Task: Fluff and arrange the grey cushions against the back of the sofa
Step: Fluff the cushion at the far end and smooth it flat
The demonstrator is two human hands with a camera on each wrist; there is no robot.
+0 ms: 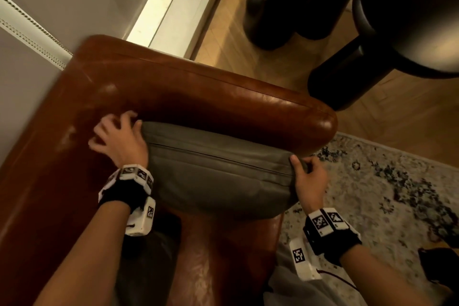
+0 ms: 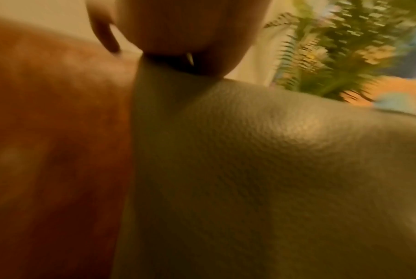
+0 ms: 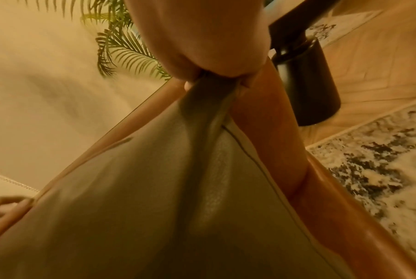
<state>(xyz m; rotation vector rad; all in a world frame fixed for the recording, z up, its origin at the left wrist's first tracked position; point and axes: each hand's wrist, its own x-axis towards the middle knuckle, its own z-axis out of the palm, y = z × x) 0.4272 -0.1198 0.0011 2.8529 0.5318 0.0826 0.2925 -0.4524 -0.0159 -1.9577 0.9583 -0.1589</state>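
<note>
The left grip (image 1: 119, 136) is resting at the cushion's (image 1: 218, 176) left corner, fingers spread and loosely bent over the sofa's (image 1: 188, 92) leather; the palm is touching the grey cover, and from the wrist view the thumb side (image 2: 190, 37) is pressing down on the cushion (image 2: 250, 169) edge. Whether it is actually clamping the corner I cannot tell; the fingers are looking relaxed rather than curled round anything.

The cushion is standing on its edge in the sofa's corner, leaning against the brown armrest and close to the backrest, its seam running along the top from one hand to the other. It is bulging outward over the seat.

The right grip (image 1: 308, 176) is pinching the cushion's right corner, thumb on top and fingers tucked underneath. The right wrist view is showing the grey cover (image 3: 154, 188) gathered into a bunched point between the fingertips (image 3: 214, 62), with the armrest (image 3: 285, 151) just beside it.

Further right, a patterned rug (image 1: 385, 181) is lying on the wood floor (image 1: 260, 45) beside the sofa. Dark round pots (image 1: 273, 2) are standing beyond the armrest, with green fronds (image 3: 121, 47) showing against the pale wall.
</note>
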